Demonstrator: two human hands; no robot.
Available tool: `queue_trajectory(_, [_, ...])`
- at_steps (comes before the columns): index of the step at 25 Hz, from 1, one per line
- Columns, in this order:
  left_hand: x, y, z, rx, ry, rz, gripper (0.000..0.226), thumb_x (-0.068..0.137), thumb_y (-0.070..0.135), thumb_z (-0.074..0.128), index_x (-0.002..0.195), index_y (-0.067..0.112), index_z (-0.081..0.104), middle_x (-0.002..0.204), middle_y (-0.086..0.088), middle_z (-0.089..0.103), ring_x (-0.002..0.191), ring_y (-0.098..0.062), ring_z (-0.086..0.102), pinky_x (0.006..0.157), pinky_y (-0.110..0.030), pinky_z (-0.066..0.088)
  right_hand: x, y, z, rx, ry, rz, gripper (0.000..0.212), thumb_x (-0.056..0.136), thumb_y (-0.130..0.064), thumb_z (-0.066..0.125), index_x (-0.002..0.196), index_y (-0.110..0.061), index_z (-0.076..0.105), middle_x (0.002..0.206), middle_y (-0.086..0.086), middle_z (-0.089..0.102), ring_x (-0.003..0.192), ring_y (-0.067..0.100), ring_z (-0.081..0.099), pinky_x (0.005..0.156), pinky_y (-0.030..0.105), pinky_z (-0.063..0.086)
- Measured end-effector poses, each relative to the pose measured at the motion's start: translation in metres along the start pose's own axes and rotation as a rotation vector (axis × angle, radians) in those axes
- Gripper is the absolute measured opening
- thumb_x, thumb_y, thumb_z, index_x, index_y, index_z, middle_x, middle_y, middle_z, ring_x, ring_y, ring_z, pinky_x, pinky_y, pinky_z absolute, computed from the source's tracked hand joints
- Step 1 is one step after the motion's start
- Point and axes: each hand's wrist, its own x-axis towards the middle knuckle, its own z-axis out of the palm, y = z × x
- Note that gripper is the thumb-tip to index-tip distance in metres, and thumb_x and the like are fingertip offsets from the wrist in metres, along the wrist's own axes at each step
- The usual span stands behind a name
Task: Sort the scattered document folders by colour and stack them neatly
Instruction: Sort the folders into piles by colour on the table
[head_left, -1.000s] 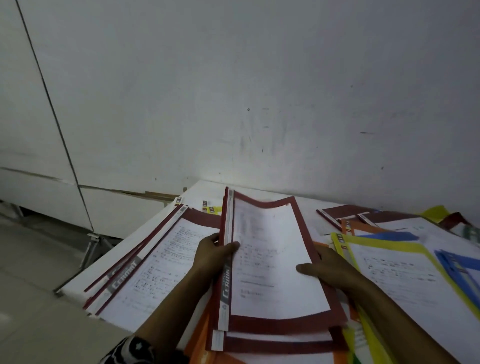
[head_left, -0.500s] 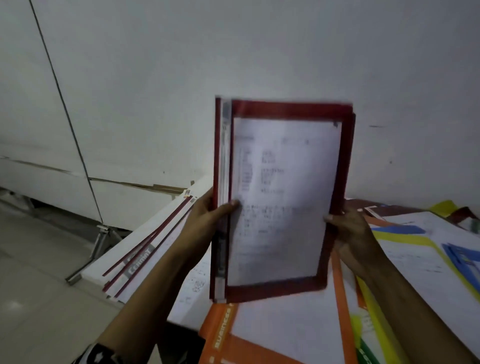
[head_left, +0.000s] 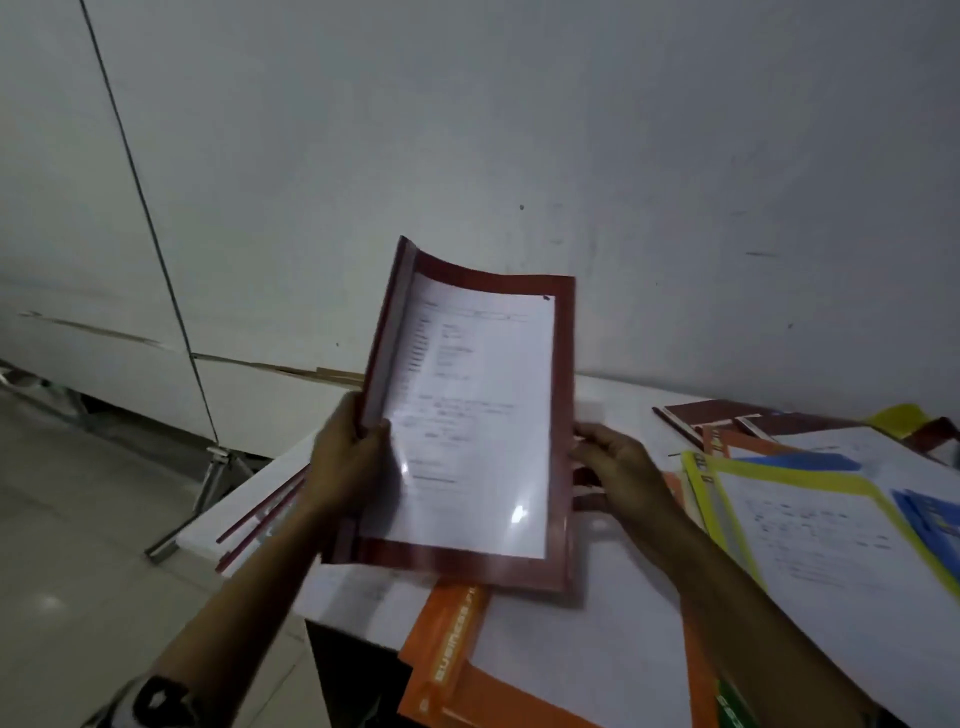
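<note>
I hold a small bundle of dark red folders (head_left: 478, 415) with clear covers over printed sheets, tilted up above the table. My left hand (head_left: 348, 457) grips its spine edge, thumb on the front. My right hand (head_left: 618, 467) grips the opposite long edge. Under the bundle lies an orange folder (head_left: 447, 649) near the table's front. More dark red folders (head_left: 260, 519) lie flat at the left, mostly hidden behind my left arm. A yellow folder (head_left: 810, 525) and a blue folder (head_left: 930, 514) lie at the right.
The white table (head_left: 623, 395) stands against a pale wall. More dark red folders (head_left: 727, 415) and a yellow one (head_left: 898, 418) lie at the back right. A green folder's corner (head_left: 732, 712) shows at the bottom. Left of the table are a tiled floor and a metal leg (head_left: 208, 483).
The red bundle went from flat on the table to upright in both hands, then tilted back and lower. The orange folder beneath it is now uncovered.
</note>
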Motion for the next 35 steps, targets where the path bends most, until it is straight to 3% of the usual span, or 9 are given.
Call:
queue_trajectory(3, [0.044, -0.014, -0.056, 0.375, -0.007, 0.023, 0.032, 0.093, 0.011, 0.053, 0.124, 0.016, 0.055, 0.116, -0.012, 0.065, 0.097, -0.028, 0.061, 0.078, -0.033, 0.043, 0.002, 0.022, 0.012, -0.173, 0.034, -0.012, 0.025, 0.095, -0.005, 0.055, 0.112, -0.019, 0.066, 0.096, 0.013, 0.068, 0.08, 0.022, 0.071, 0.061, 0.031, 0.058])
queue_trajectory(8, [0.085, -0.025, -0.101, 0.808, -0.27, -0.078, 0.037, 0.091, 0.007, 0.054, 0.128, 0.013, 0.055, 0.125, -0.018, 0.062, 0.113, -0.033, 0.058, 0.095, -0.039, 0.042, 0.004, 0.057, 0.016, -0.263, 0.197, 0.028, 0.024, 0.093, 0.0, 0.054, 0.101, -0.016, 0.07, 0.085, 0.009, 0.069, 0.076, 0.021, 0.067, 0.061, 0.022, 0.053])
queue_trajectory(18, [0.068, -0.075, -0.059, 0.809, -0.511, -0.247, 0.036, 0.092, 0.013, 0.059, 0.126, 0.003, 0.054, 0.122, -0.015, 0.061, 0.103, -0.026, 0.059, 0.086, -0.03, 0.045, 0.001, 0.067, 0.016, -0.324, 0.2, -0.015, 0.023, 0.093, 0.001, 0.054, 0.101, -0.014, 0.069, 0.086, 0.007, 0.069, 0.071, 0.014, 0.065, 0.065, 0.023, 0.052])
queue_trajectory(21, [0.062, -0.064, -0.048, 1.0, -0.394, -0.151, 0.05, 0.088, 0.032, 0.064, 0.13, 0.008, 0.053, 0.125, -0.014, 0.058, 0.103, -0.024, 0.055, 0.084, -0.033, 0.047, 0.003, 0.067, 0.017, -0.335, 0.215, -0.011, 0.023, 0.093, 0.001, 0.054, 0.101, -0.014, 0.069, 0.087, 0.007, 0.069, 0.071, 0.014, 0.065, 0.065, 0.023, 0.053])
queue_trajectory(23, [0.062, -0.046, -0.031, 1.122, -0.236, -0.018, 0.06, 0.087, 0.042, 0.064, 0.136, 0.012, 0.048, 0.133, -0.014, 0.049, 0.118, -0.029, 0.047, 0.096, -0.042, 0.043, 0.004, 0.065, 0.019, -0.338, 0.222, 0.009, 0.022, 0.093, 0.0, 0.054, 0.101, -0.013, 0.069, 0.089, 0.007, 0.069, 0.071, 0.014, 0.065, 0.064, 0.021, 0.053])
queue_trajectory(26, [0.065, -0.011, 0.024, 0.86, -0.238, 0.159, 0.052, 0.084, 0.041, 0.062, 0.13, 0.016, 0.06, 0.131, -0.012, 0.056, 0.122, -0.031, 0.051, 0.099, -0.042, 0.043, 0.01, 0.059, 0.015, -0.285, 0.182, 0.09, 0.02, 0.093, -0.001, 0.056, 0.102, -0.012, 0.069, 0.086, 0.009, 0.069, 0.071, 0.017, 0.066, 0.064, 0.023, 0.054])
queue_trajectory(29, [0.065, 0.008, 0.088, 0.429, -0.463, 0.078, 0.041, 0.088, 0.031, 0.063, 0.124, 0.011, 0.067, 0.123, -0.009, 0.067, 0.111, -0.025, 0.062, 0.089, -0.034, 0.049, 0.021, 0.048, 0.0, -0.177, 0.06, 0.195, 0.018, 0.092, 0.001, 0.057, 0.103, -0.009, 0.068, 0.088, 0.014, 0.068, 0.075, 0.022, 0.069, 0.065, 0.029, 0.057])
queue_trajectory(32, [0.066, -0.002, 0.132, 0.328, -0.521, 0.035, 0.042, 0.094, 0.027, 0.059, 0.132, 0.011, 0.06, 0.134, -0.008, 0.061, 0.118, -0.02, 0.058, 0.085, -0.026, 0.044, 0.036, 0.033, -0.016, -0.16, 0.038, 0.204, 0.018, 0.091, 0.003, 0.059, 0.106, -0.004, 0.067, 0.092, 0.017, 0.067, 0.078, 0.023, 0.07, 0.068, 0.033, 0.061])
queue_trajectory(35, [0.073, -0.03, 0.146, 0.247, -0.435, 0.056, 0.033, 0.096, 0.022, 0.056, 0.127, 0.013, 0.063, 0.125, -0.005, 0.065, 0.101, -0.01, 0.058, 0.074, -0.016, 0.043, 0.065, 0.02, -0.047, -0.238, 0.126, 0.181, 0.021, 0.088, 0.003, 0.063, 0.107, -0.006, 0.068, 0.093, 0.016, 0.069, 0.081, 0.024, 0.069, 0.079, 0.04, 0.061])
